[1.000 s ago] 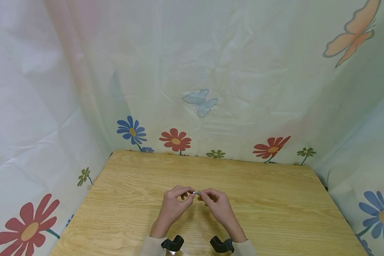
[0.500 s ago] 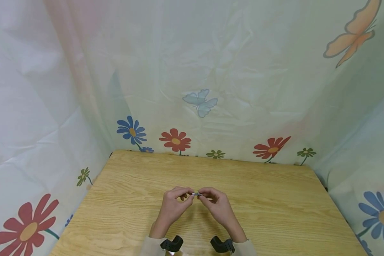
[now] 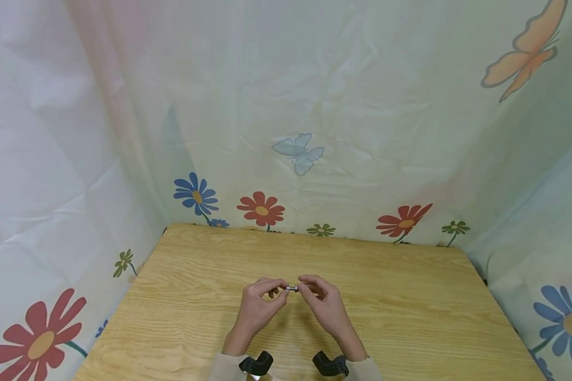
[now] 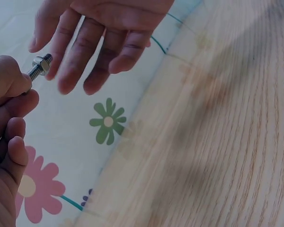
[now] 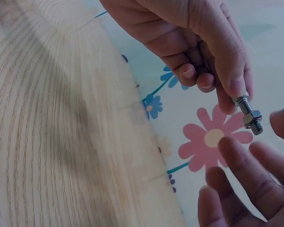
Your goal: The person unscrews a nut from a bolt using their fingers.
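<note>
A small metal bolt (image 4: 34, 72) with a hex nut (image 4: 40, 65) on its thread is held above the table. My left hand (image 3: 259, 304) pinches the bolt's head end between thumb and index finger, hiding the head. In the right wrist view, the nut (image 5: 252, 118) sits near the thread's free end, with a short piece of thread beyond it. My right hand (image 3: 325, 304) is just to the right of that end. In both wrist views its thumb and fingers are spread apart around the tip, with a gap to the nut.
Below the hands is a light wood-grain table (image 3: 410, 296). A pale curtain (image 3: 362, 106) printed with flowers and butterflies stands along its back and sides. Each wrist wears a black camera mount, one on the left wrist (image 3: 257, 363) and one on the right wrist (image 3: 330, 364).
My right thumb and index finger were together at the nut end; now the index finger has lifted and they are apart. The left hand has kept its pinch on the bolt and barely moved.
</note>
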Demonstrator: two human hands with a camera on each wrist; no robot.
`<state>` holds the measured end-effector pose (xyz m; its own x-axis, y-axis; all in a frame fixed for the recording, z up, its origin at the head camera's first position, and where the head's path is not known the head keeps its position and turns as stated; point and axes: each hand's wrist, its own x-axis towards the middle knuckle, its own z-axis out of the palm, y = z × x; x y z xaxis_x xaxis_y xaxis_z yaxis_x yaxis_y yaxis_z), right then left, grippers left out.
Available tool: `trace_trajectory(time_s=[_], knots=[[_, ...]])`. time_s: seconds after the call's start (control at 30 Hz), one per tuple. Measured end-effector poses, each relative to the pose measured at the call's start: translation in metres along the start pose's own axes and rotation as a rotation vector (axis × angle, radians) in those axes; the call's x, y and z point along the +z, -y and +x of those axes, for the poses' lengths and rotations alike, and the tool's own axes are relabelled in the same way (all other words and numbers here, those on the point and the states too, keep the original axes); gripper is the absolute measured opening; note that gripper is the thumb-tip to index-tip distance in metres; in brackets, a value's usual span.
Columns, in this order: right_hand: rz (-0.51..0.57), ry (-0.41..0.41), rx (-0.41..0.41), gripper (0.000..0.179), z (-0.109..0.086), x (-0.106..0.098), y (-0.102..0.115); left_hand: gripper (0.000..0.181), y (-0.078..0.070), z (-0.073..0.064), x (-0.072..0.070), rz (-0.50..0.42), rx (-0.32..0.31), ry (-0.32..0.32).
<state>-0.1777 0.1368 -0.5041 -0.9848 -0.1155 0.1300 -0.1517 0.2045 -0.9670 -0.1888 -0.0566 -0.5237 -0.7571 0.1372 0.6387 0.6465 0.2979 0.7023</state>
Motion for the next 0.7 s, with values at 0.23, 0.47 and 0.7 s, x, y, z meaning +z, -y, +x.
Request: trace_trajectory(time_s=[0.23, 0.47, 0.7], knots=[[-0.033, 0.004, 0.087, 0.030, 0.0009, 0.0003, 0.0023, 0.017, -0.0019, 0.0010, 0.0008, -0.006, 0.017, -0.009], [-0.029, 0.045, 0.073, 0.027, 0.0000, -0.0008, 0.0044, 0.016, -0.0019, 0.0006, 0.0025, -0.022, 0.025, -0.009], [-0.012, 0.062, 0.044, 0.020, 0.0003, -0.0018, 0.0003, 0.017, -0.0027, 0.0000, 0.0017, -0.021, 0.019, -0.007]])
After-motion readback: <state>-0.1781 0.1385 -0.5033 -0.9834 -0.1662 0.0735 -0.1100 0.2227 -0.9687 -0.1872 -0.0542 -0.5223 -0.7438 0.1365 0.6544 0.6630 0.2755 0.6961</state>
